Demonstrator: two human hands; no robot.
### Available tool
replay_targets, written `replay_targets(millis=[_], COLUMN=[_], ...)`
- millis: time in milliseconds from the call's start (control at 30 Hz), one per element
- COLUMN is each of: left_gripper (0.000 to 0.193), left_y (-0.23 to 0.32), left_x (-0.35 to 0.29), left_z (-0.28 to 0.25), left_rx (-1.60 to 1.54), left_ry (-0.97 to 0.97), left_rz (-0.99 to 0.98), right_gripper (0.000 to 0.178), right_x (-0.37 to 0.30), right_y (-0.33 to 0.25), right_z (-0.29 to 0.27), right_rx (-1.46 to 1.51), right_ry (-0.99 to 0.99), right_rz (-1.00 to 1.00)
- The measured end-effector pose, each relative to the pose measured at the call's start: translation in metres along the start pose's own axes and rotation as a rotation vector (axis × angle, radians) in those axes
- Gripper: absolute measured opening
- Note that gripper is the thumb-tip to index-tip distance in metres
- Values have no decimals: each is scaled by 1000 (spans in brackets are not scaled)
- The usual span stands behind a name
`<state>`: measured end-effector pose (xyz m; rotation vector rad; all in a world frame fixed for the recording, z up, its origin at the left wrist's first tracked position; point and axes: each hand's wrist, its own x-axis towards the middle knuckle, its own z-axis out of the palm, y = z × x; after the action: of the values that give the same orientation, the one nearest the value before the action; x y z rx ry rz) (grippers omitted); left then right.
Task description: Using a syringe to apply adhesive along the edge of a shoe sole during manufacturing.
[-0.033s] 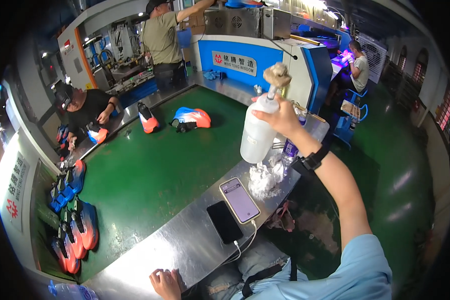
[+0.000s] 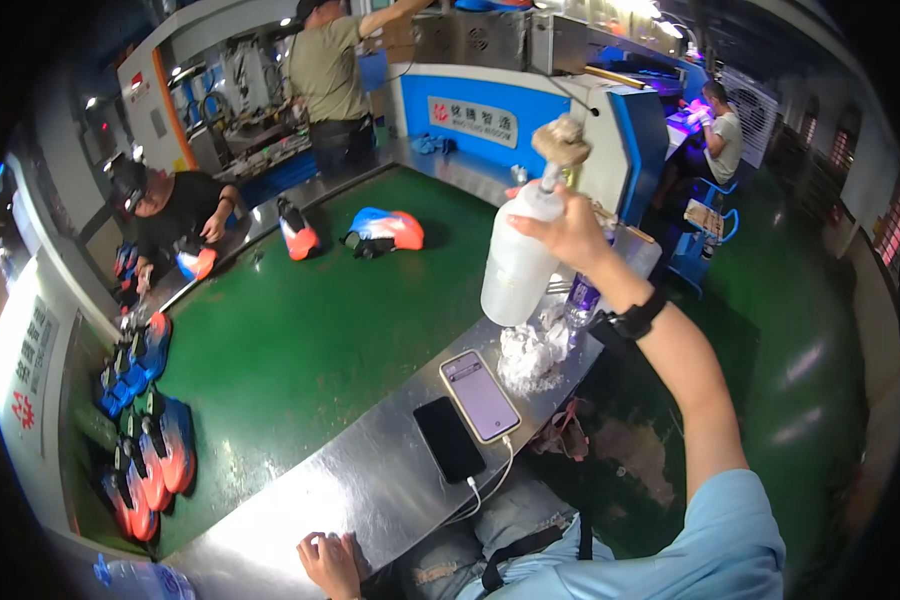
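Observation:
My right hand point(image 2: 578, 238) grips the upper part of a white translucent squeeze bottle point(image 2: 515, 268), raised above the metal edge of the table. A beige wad of cloth or sponge point(image 2: 561, 141) covers the tip of its neck. Below the bottle lies a crumpled white heap point(image 2: 530, 355), perhaps paper or film. On the metal edge point(image 2: 305, 510) at the front, my left hand point(image 2: 330, 563) rests with loosely bent fingers and holds nothing. Between the hands lie a phone with a lit screen point(image 2: 480, 396) and a dark phone point(image 2: 449, 440), both with white cables.
Several blue-and-orange shoes point(image 2: 175, 445) line the left side of the green belt point(image 2: 300, 370); others point(image 2: 385, 230) lie farther back. A purple-labelled bottle point(image 2: 583, 296) stands behind the white heap. A clear bottle point(image 2: 145, 578) is at lower left. Several people work around the machines.
The squeeze bottle's wrapped tip and my right hand have shifted slightly to the right. The view has moved a little. My left hand stays on the metal edge.

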<state>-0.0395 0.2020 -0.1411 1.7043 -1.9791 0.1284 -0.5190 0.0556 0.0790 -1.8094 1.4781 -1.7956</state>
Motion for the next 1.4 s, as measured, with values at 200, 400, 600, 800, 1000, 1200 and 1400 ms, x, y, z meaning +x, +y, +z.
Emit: replay_targets(millis=[200, 400, 600, 800, 1000, 1200, 1400], left_gripper=[25, 28, 25, 14, 17, 51, 56], left_y=[20, 50, 57, 63, 114, 230, 270], left_x=[16, 28, 28, 34, 74, 109, 98], left_z=[11, 28, 25, -24, -77, -61, 9], left_rx=[-223, -166, -120, -387, -875, -1562, -1519], left_ry=[8, 31, -42, 141, -19, -475, -1019], left_rz=[38, 76, 96, -30, 456, 1058, 978], right_gripper=[35, 44, 52, 56, 53, 60, 72], right_x=[-40, -111, -150, -176, -223, -292, -331], right_y=[-85, -138, -142, -148, -125, -89, -61], right_z=[-3, 7, 22, 25, 28, 48, 22], right_rx=[27, 263, 305, 321, 474, 979, 577], right_ry=[-230, -416, -843, -902, -766, -349, -295], right_rz=[55, 268, 106, 126, 262, 621, 684])
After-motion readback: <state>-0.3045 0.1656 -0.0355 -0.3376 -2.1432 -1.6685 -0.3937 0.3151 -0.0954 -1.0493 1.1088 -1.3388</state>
